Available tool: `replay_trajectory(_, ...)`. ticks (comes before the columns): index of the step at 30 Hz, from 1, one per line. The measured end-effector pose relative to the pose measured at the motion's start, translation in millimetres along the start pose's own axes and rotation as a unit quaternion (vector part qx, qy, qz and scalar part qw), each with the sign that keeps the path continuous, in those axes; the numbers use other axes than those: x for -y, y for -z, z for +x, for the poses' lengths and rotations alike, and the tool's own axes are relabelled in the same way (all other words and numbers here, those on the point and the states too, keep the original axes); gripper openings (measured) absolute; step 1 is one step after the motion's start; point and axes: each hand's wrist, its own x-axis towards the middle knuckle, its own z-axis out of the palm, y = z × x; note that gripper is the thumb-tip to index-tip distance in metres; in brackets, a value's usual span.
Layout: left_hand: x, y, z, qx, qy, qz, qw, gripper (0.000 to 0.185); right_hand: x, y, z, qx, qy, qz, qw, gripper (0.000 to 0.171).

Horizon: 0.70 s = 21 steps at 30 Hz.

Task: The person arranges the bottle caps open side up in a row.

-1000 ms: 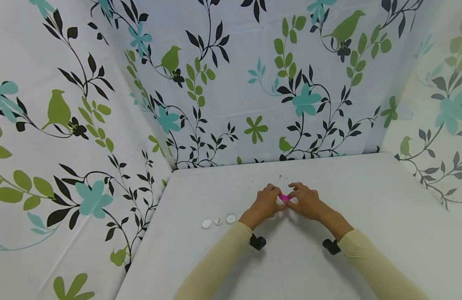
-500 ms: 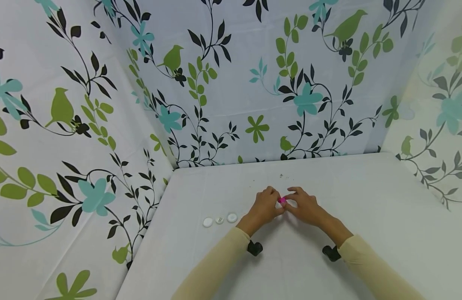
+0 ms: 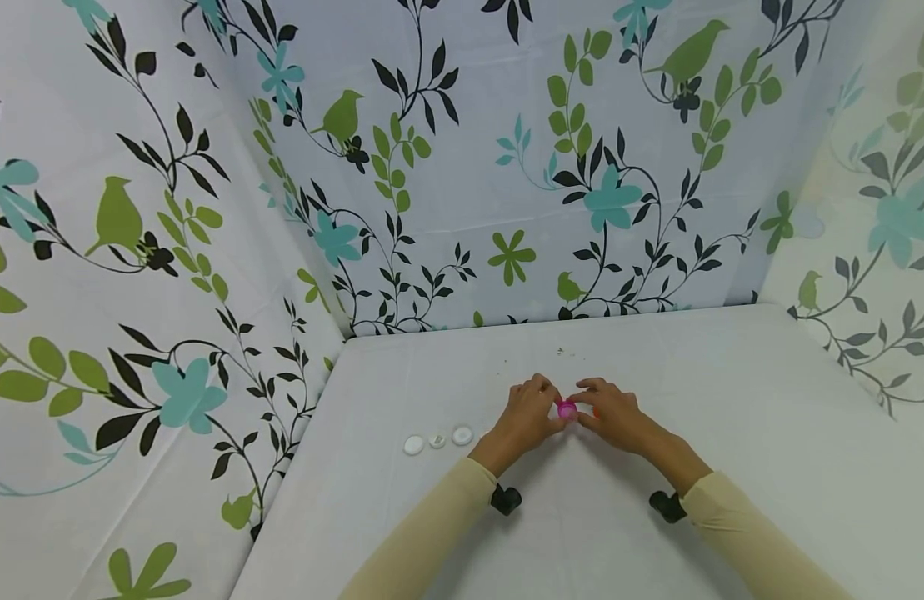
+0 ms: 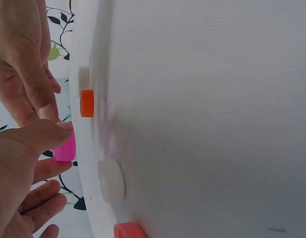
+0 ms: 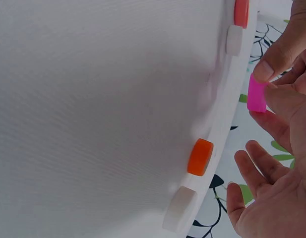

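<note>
Both hands hold a bright pink bottle cap [image 3: 566,410] between them, above the white table. My left hand [image 3: 525,417] pinches it from the left, the thumb [image 4: 46,133] lying along its side. From the right, my right hand [image 3: 613,414] pinches the same cap [image 5: 257,93] between thumb and index finger, its other fingers spread loosely. In the head view the cap's round face shows. An orange cap [image 5: 200,157] stands on the table under the right hand, mostly hidden from the head camera.
Three white round caps, one of them a small one [image 3: 437,441], lie in a row to the left. In the left wrist view, a white cap [image 4: 111,181] and a red cap [image 4: 129,230] sit close by. Patterned cloth [image 3: 506,167] hangs behind the table [image 3: 731,375].
The pink cap has turned from edge-on to show its round face. Both hands have come slightly nearer, and a bit of the orange cap shows by the right hand.
</note>
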Motion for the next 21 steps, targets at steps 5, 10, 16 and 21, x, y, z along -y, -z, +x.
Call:
replay_trajectory(5,-1.0,-3.6,-3.2,0.008,-0.01,0.01,0.9999,0.034,-10,-9,-1,0.015,0.0,-0.011,1.0,0.028)
replay_trajectory(10,-1.0,-7.1,-3.0,0.019,-0.009,0.019,0.9996,0.034,-14,-15,0,0.017,-0.004,-0.026,0.999,0.025)
replay_trajectory(16,-0.4,-12.3,-1.8,0.025,-0.011,0.035,0.999,0.034,-12,-16,-2,0.018,-0.005,-0.031,0.999,0.023)
replay_trajectory(21,-0.3,-15.6,-1.8,0.023,-0.018,0.064,0.9975,0.034,-13,-21,-4,0.011,-0.002,-0.031,0.999,0.023)
